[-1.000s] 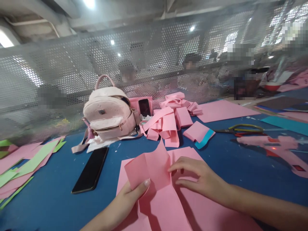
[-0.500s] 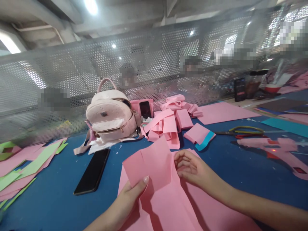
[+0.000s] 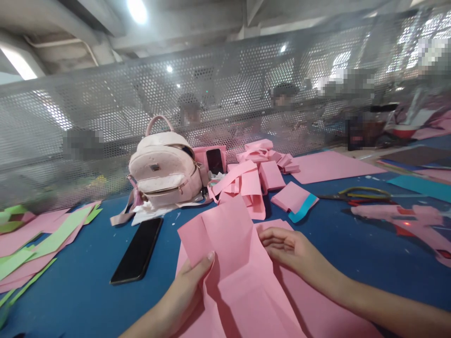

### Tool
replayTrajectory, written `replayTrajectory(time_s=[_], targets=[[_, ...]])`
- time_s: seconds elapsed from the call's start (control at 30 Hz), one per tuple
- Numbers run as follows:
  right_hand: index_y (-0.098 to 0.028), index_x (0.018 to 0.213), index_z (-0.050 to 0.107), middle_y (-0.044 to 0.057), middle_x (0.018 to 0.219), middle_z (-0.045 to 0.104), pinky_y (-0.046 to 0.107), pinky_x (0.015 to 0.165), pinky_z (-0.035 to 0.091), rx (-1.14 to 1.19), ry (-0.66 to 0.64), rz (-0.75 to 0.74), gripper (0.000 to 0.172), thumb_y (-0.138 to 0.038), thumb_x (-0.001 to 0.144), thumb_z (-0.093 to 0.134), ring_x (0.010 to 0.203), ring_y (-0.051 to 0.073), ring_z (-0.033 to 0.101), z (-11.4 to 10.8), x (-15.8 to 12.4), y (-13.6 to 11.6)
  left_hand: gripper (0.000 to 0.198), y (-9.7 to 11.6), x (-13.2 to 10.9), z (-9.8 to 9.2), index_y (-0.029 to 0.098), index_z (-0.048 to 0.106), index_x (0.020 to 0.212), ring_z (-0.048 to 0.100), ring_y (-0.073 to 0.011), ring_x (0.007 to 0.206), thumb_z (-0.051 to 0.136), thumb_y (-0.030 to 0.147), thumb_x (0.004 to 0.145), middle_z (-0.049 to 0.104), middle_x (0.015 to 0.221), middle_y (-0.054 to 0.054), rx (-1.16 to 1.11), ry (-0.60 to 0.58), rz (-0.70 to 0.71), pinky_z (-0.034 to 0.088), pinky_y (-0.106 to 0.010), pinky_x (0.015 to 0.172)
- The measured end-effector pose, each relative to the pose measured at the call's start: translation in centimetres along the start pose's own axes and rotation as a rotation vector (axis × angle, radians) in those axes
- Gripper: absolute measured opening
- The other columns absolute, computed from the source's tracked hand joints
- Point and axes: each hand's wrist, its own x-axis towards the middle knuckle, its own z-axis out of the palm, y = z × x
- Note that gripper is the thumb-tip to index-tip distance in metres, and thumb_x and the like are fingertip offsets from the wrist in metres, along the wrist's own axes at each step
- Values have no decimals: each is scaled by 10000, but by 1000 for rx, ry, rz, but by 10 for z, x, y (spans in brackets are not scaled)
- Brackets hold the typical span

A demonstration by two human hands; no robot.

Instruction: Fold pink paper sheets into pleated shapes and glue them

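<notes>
A creased sheet of pink paper [image 3: 229,253] stands partly folded up in front of me, its upper panels raised. My left hand [image 3: 192,284] grips its left side, thumb on the near face and the other fingers hidden behind. At the right edge, my right hand [image 3: 287,246] has its fingers bent and close together, with the tips against the paper and partly hidden by it. Under both lies a larger pink sheet [image 3: 310,300] flat on the table.
Ahead are a pale pink backpack [image 3: 164,169], a pile of folded pink paper pieces [image 3: 246,180] and a pink-and-blue piece [image 3: 292,199]. A black phone [image 3: 137,251] lies left. Right are scissors [image 3: 364,192] and a lit pink glue gun [image 3: 405,218]. A perforated metal screen [image 3: 229,89] runs behind.
The paper's raised panels have tilted and opened out slightly. My right hand has shifted a little right and down, its fingers closer together. The whole view has moved slightly.
</notes>
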Motion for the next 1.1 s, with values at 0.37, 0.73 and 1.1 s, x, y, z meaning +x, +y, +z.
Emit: replayTrajectory(time_s=[0.37, 0.73, 1.1], targets=[[-165, 1255, 603, 116, 1069, 720, 336, 647, 577, 45, -8, 72, 526, -462, 828, 679, 677, 189, 694, 3, 0, 1, 439, 3, 0, 2, 134, 650, 1261, 656, -321, 1184, 735, 303, 864, 726, 1207, -150, -12, -10, 4, 480, -441, 1069], [-207, 1185, 651, 59, 987, 708, 311, 803, 553, -102, 0, -122, 328, -321, 878, 640, 926, 221, 686, 6, -8, 0, 507, 5, 1, -1, 149, 524, 1409, 683, -295, 1145, 650, 269, 932, 724, 1213, -152, 9, -50, -39, 506, -436, 1039], [-327, 1023, 715, 17, 805, 664, 296, 716, 471, -1001, 35, -1044, 272, -141, 934, 538, 740, 162, 601, -16, -12, -20, 433, 50, 15, -14, 125, 723, 1150, 732, -315, 957, 739, 414, 828, 771, 1044, -138, 753, -253, -57, 556, -418, 878]])
